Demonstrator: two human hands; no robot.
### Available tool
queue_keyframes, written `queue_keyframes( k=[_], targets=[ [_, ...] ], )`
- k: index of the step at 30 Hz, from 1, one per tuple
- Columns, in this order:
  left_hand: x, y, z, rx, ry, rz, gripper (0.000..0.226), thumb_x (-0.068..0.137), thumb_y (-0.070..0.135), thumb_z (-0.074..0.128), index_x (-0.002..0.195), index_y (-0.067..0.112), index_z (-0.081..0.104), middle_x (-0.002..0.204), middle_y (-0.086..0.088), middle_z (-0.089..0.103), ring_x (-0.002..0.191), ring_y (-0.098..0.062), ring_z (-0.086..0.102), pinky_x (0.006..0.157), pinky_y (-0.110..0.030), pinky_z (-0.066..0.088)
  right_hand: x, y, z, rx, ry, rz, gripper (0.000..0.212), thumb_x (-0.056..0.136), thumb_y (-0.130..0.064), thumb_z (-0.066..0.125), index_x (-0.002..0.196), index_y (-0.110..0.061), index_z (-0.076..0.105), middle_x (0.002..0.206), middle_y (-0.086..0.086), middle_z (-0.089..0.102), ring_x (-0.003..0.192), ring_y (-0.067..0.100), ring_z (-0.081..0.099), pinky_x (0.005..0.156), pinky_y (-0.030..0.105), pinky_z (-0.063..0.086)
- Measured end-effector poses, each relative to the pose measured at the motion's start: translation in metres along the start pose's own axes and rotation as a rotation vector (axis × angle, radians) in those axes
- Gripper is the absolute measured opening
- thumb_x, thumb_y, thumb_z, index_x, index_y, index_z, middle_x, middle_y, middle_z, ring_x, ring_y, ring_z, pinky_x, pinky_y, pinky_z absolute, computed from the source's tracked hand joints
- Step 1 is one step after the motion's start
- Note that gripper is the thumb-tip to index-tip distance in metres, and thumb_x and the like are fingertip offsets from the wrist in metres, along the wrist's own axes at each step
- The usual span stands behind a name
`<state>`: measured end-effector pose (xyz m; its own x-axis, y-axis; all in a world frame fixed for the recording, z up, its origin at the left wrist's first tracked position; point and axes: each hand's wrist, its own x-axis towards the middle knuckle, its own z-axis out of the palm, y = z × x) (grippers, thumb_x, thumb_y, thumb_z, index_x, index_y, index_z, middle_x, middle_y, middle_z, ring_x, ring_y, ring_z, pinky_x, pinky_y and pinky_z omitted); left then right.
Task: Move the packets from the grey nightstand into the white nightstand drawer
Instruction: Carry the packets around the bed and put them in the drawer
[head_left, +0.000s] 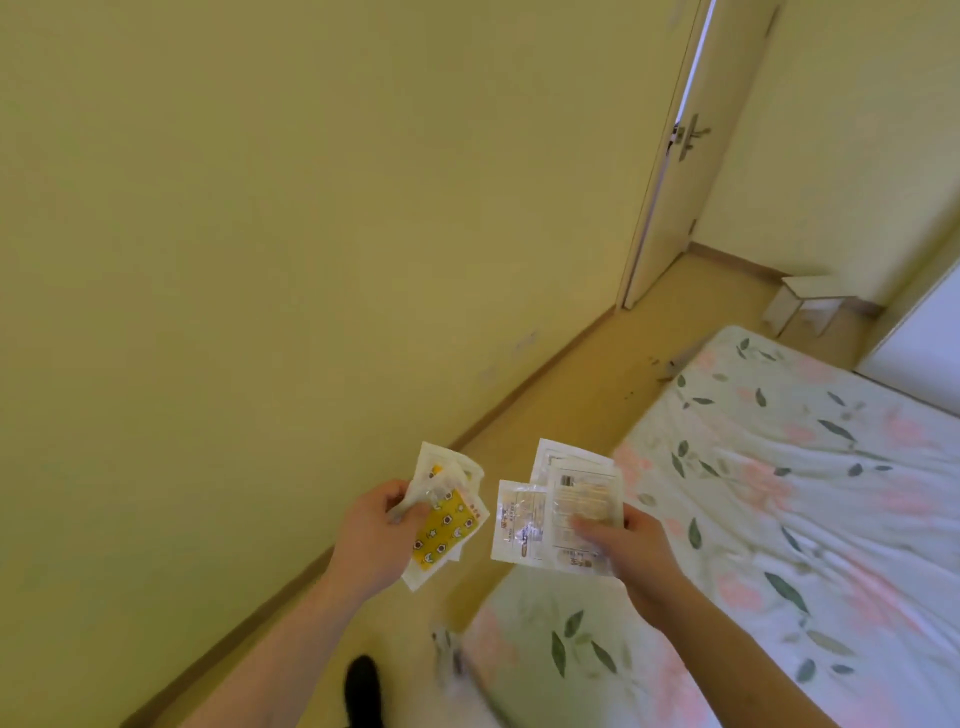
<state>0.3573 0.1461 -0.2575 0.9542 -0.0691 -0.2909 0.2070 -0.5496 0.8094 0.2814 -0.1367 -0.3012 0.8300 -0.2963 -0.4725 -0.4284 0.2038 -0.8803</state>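
Note:
My left hand (375, 525) grips a small bunch of packets (447, 512); the front one is yellow with a pattern of small figures, with white and clear ones behind it. My right hand (631, 548) holds a fan of clear and white printed packets (558, 506), thumb pressed on top. Both bunches are held in the air above the floor strip between the wall and the bed. Neither nightstand is in view.
A bed with a floral sheet (779, 493) fills the right side. A wooden floor strip (571, 395) runs along the yellow wall to a door standing ajar (675, 171). A small white stool (802, 301) stands past the bed. My dark foot (363, 686) shows below.

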Motion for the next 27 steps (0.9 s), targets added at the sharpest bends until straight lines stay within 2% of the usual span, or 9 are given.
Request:
queue_keyframes(
  k=[5, 7, 12, 15, 22, 24, 27],
  targets=[
    [0.097, 0.008, -0.057, -0.009, -0.091, 0.060, 0.010, 0.096, 0.023, 0.067, 0.091, 0.030, 0.073, 0.086, 0.008, 0.076, 0.078, -0.011, 0.073, 0.067, -0.026, 0.056, 0.054, -0.028, 0.070, 0.097, 0.118, 0.009, 0.027, 0.089, -0.004, 0.075, 0.116, -0.008, 0.072, 0.106, 0.009, 0.079, 0.097, 0.030, 0.077, 0.087, 0.049, 0.061],
    [0.134, 0.018, -0.076, 0.031, -0.147, 0.106, 0.010, 0.095, 0.025, 0.067, 0.088, 0.029, 0.073, 0.085, 0.007, 0.076, 0.078, -0.012, 0.072, 0.069, -0.030, 0.056, 0.069, -0.040, 0.095, 0.134, 0.170, -0.005, 0.027, 0.089, -0.003, 0.075, 0.115, -0.006, 0.072, 0.104, 0.009, 0.080, 0.096, 0.030, 0.077, 0.090, 0.051, 0.060],
    [0.215, 0.059, -0.091, 0.096, -0.247, 0.217, 0.011, 0.096, 0.026, 0.067, 0.086, 0.029, 0.073, 0.083, 0.010, 0.075, 0.074, -0.006, 0.069, 0.062, -0.020, 0.050, 0.102, -0.072, 0.125, 0.191, 0.296, -0.043, 0.026, 0.089, -0.004, 0.074, 0.115, -0.007, 0.072, 0.103, 0.009, 0.080, 0.095, 0.029, 0.077, 0.092, 0.053, 0.059],
    [0.257, 0.092, -0.081, 0.103, -0.323, 0.280, 0.012, 0.096, 0.023, 0.067, 0.087, 0.027, 0.073, 0.083, 0.009, 0.075, 0.074, -0.006, 0.069, 0.062, -0.020, 0.051, 0.124, -0.094, 0.118, 0.246, 0.377, -0.080, 0.024, 0.091, -0.002, 0.072, 0.114, -0.007, 0.073, 0.103, 0.010, 0.080, 0.094, 0.029, 0.078, 0.087, 0.050, 0.060],
    [0.344, 0.172, -0.024, 0.156, -0.449, 0.388, 0.009, 0.095, 0.023, 0.067, 0.088, 0.019, 0.072, 0.084, -0.001, 0.074, 0.078, -0.022, 0.070, 0.068, -0.043, 0.057, 0.188, -0.134, 0.071, 0.375, 0.545, -0.127, 0.024, 0.091, -0.002, 0.071, 0.114, -0.007, 0.073, 0.104, 0.011, 0.079, 0.095, 0.031, 0.077, 0.088, 0.052, 0.060],
    [0.370, 0.196, 0.000, 0.172, -0.480, 0.408, 0.009, 0.095, 0.023, 0.067, 0.087, 0.020, 0.072, 0.084, 0.000, 0.074, 0.078, -0.022, 0.070, 0.068, -0.042, 0.057, 0.213, -0.146, 0.050, 0.407, 0.585, -0.134, 0.025, 0.091, -0.003, 0.072, 0.115, -0.006, 0.073, 0.105, 0.011, 0.079, 0.097, 0.032, 0.077, 0.091, 0.054, 0.059],
    [0.412, 0.237, 0.044, 0.182, -0.523, 0.425, 0.010, 0.095, 0.022, 0.068, 0.086, 0.021, 0.072, 0.083, -0.002, 0.074, 0.077, -0.023, 0.071, 0.062, -0.032, 0.054, 0.252, -0.166, 0.013, 0.463, 0.632, -0.150, 0.025, 0.090, -0.001, 0.071, 0.115, -0.005, 0.072, 0.106, 0.012, 0.079, 0.098, 0.032, 0.076, 0.088, 0.050, 0.060]
  ],
)
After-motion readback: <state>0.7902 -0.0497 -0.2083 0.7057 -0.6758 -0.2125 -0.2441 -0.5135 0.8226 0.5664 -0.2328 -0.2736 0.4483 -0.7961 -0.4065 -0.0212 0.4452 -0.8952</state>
